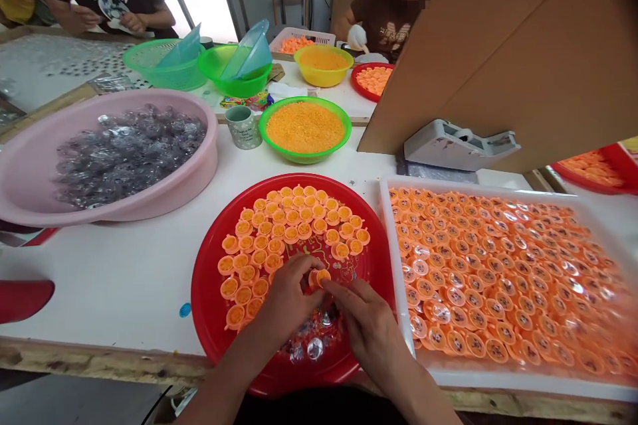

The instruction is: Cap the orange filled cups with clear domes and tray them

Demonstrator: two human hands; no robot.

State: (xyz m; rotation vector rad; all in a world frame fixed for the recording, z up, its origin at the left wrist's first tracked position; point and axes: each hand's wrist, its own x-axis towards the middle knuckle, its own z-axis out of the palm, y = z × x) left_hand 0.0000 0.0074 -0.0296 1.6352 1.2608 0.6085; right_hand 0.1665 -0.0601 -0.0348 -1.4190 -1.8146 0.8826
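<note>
Over the red round tray (209, 226), my left hand (294, 289) pinches a small orange plastic cup-shaped piece (322, 275) between thumb and fingers. My right hand (371, 319) meets the same piece from the right, its index fingertip at the rim and its fingers close together; its thumb is mostly hidden. Several similar orange pieces (292, 216) with yellow grains inside stand in rows on the tray's far and left parts. Below my hands, small clear domed pieces (315, 348) lie loose near the tray's front.
At right stands a white tray (393, 265) of orange pieces with printed faces. A pink basin (199, 179) holds clear pieces. Behind are a green bowl of yellow grains (306, 127), a mug (243, 127), a tape dispenser (458, 146) and a cardboard panel (498, 46). Two people sit opposite.
</note>
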